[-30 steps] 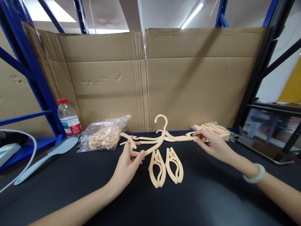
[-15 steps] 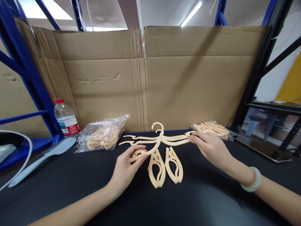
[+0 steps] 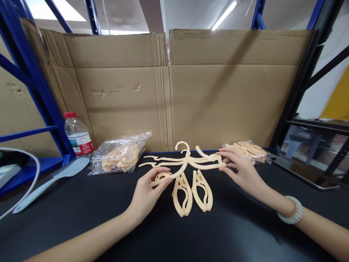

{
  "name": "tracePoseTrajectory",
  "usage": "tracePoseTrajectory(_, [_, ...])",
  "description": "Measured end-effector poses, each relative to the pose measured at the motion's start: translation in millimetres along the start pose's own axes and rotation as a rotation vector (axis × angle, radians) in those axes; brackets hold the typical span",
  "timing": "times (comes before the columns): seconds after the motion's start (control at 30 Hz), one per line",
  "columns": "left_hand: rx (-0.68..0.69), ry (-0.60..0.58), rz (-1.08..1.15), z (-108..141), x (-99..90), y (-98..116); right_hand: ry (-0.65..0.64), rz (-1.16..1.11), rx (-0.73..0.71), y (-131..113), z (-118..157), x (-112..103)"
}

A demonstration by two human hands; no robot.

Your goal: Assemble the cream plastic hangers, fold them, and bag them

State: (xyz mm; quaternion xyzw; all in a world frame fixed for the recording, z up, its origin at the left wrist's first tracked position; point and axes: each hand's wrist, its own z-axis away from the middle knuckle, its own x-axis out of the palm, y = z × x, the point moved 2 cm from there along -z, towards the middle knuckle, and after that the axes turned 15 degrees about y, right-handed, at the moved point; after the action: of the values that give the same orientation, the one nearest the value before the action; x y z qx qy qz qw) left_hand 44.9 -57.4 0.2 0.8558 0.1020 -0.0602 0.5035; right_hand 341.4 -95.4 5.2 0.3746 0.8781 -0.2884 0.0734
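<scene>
A cream plastic folding hanger (image 3: 180,171) stretches between my two hands. My left hand (image 3: 147,189) is closed, with thumb and fingers pinching the hanger's left end. At its right end, the thumb and fingers of my right hand (image 3: 240,167) grip the arm, where a short segment stands up at an angle. Behind it lies more unfolded hanger (image 3: 166,159), its arms overlapping the held one near the hooks; which hook belongs to which I cannot tell. Nearer me on the table are two folded hangers, a left one (image 3: 177,205) and a right one (image 3: 209,200).
A clear bag of cream parts (image 3: 120,156) lies at the back left, another bag (image 3: 253,151) at the back right. Left of them are a bottle with a red cap (image 3: 80,140) and a pale blue hairbrush (image 3: 58,175). Cardboard (image 3: 231,91) walls the back; a dark flat tray-like thing (image 3: 305,169) lies right.
At the hanger's right end a segment has swung up and inward, and my right hand's fingers have shifted round that end. My left hand keeps its hold. The view has moved slightly.
</scene>
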Motion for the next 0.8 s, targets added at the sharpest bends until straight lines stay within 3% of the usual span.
tracePoseTrajectory(0.13, [-0.042,0.020,0.035,0,-0.2,1,-0.057,-0.258,0.257,6,1,5])
tracePoseTrajectory(0.37, [-0.248,0.088,0.307,-3,1.3,1,-0.059,-0.396,0.398,5,-5,2])
tracePoseTrajectory(0.57, [-0.378,-0.015,0.381,7,7.9,12,-0.042,-0.663,0.616,-18,3,9])
tracePoseTrajectory(0.67, [-0.391,-0.128,0.378,19,14.4,20,-0.037,-0.730,0.630,-36,8,13])
tracePoseTrajectory(0.8, [-0.370,-0.189,0.384,28,19.5,23,-0.240,-0.680,0.524,-58,17,16])
